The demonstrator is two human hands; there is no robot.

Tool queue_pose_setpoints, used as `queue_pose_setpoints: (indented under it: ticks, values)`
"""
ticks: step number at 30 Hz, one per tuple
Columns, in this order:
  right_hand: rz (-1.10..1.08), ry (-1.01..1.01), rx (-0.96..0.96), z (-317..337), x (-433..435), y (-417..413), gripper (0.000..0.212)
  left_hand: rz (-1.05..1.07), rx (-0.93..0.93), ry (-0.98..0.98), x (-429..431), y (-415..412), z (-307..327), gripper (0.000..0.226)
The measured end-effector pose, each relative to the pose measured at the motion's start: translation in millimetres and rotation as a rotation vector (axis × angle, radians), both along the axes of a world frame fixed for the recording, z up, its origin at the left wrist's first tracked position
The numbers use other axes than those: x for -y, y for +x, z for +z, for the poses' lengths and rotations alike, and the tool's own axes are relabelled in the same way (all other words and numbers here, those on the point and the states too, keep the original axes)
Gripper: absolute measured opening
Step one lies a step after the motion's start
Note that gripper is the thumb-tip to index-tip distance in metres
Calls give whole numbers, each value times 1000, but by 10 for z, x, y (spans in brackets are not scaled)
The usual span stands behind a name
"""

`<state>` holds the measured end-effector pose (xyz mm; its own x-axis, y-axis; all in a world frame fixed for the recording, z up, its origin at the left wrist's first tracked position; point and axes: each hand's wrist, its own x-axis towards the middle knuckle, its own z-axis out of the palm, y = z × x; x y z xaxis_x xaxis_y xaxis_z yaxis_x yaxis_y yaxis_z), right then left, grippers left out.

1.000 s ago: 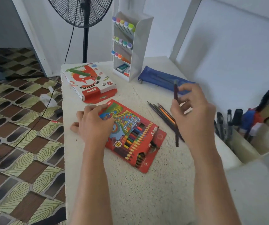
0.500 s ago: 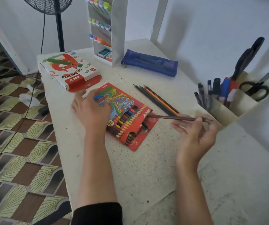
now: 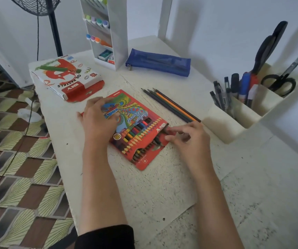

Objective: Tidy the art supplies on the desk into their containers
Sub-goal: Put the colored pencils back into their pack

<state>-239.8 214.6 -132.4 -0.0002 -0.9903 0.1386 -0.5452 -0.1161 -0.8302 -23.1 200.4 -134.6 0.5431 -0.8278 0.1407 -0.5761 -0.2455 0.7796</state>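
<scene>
White desk (image 3: 162,194) before me: pencil box (image 3: 137,126) centre, pastel box (image 3: 67,76) 10 o'clock, marker rack (image 3: 117,33) 12, blue pouch (image 3: 159,62) 1, loose pencils (image 3: 171,105) 2, pen holder (image 3: 234,121) 3.

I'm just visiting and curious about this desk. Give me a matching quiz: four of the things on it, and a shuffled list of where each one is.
Things:
1 black-handled scissors
2 blue pencil case
3 loose pencils
4 colour pencil box

Places:
A under the left hand
B beside the white marker rack
C upright in the desk organiser
D flat on the desk beside the organiser

Pairs: 1-C, 2-B, 3-D, 4-A.
</scene>
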Motion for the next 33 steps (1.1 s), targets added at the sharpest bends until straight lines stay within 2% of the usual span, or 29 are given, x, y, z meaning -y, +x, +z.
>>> queue_pose_setpoints:
  ticks: [5, 11, 15, 21, 25, 30, 33]
  values:
    - [69, 67, -47, 92, -39, -228, 20, 17, -12, -30, 9, 4, -10, 43]
    - [124, 14, -95, 50, -22, -141, 15, -8, 0, -36, 8, 8, -27, 42]
    - [100, -13, -158, 24, -5, -54, 13, -10, 45, 11, 2, -9, -1, 41]
    - [12, -60, -152, 158, 19, -41, 9, 42, 56, 39, 37, -7, 13, 39]
    - [51, -5, -297, 324, 325, 68, 12, 149, 113, 75, 23, 22, -10, 39]
    - [132, 37, -418, 535, 766, 406, 20, 242, 44, 95, 13, 62, 17, 48]
    - [153, 112, -584, 541, 950, 521, 21, 246, 24, 95, 18, 69, 34, 50]
